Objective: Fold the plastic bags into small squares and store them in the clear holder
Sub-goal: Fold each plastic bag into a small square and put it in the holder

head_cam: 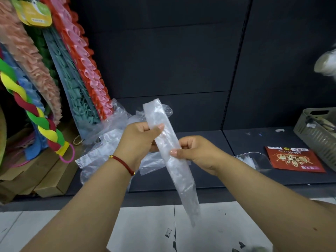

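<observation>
A clear plastic bag [168,140], folded into a long narrow strip, slants from upper left to lower right in front of me. My left hand [138,137] pinches the strip near its upper part with thumb and fingers. My right hand [194,151] pinches it a little lower, thumb on top. The strip's lower end hangs free over the floor. Behind my hands, a heap of loose clear bags [109,135] lies on the dark shelf [209,140]. The clear holder [254,160] sits on the shelf to the right with folded bags inside.
Colourful mop heads and braided cloths [54,73] lean at the left above cardboard boxes [47,180]. A red packet [294,159] and a grey slatted basket [318,131] lie at the right. Pale floor tiles [145,230] run below the shelf edge.
</observation>
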`<control>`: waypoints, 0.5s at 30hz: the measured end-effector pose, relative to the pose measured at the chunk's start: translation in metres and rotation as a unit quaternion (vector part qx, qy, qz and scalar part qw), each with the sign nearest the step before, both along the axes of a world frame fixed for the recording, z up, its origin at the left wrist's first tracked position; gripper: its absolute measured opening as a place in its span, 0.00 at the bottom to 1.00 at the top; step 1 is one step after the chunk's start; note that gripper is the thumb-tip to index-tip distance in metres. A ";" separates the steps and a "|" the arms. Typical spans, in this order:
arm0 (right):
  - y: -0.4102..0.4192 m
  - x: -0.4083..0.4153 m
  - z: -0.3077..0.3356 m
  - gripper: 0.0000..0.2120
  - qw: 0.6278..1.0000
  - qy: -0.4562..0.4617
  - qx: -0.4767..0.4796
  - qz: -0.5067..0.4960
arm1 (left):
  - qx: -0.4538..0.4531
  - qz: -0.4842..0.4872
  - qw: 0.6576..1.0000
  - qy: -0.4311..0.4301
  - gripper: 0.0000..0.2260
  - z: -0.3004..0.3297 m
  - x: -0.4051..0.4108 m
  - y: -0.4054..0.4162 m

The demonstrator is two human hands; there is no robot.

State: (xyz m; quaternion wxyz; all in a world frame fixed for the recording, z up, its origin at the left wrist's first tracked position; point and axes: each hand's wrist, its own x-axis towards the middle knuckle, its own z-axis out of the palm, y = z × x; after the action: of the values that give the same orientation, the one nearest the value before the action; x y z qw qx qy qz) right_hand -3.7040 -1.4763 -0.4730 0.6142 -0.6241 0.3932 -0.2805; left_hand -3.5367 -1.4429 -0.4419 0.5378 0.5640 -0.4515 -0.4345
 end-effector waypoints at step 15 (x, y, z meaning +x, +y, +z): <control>0.003 0.009 0.004 0.06 0.995 -0.010 -0.065 -0.069 | -0.031 0.026 0.998 -0.057 0.08 0.002 0.001 -0.004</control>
State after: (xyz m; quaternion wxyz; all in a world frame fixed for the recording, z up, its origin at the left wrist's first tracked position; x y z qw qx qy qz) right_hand -3.6948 -1.4738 -0.4690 0.5556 -0.6314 0.4095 -0.3535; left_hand -3.5354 -1.4471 -0.4397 0.5393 0.5824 -0.4801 -0.3734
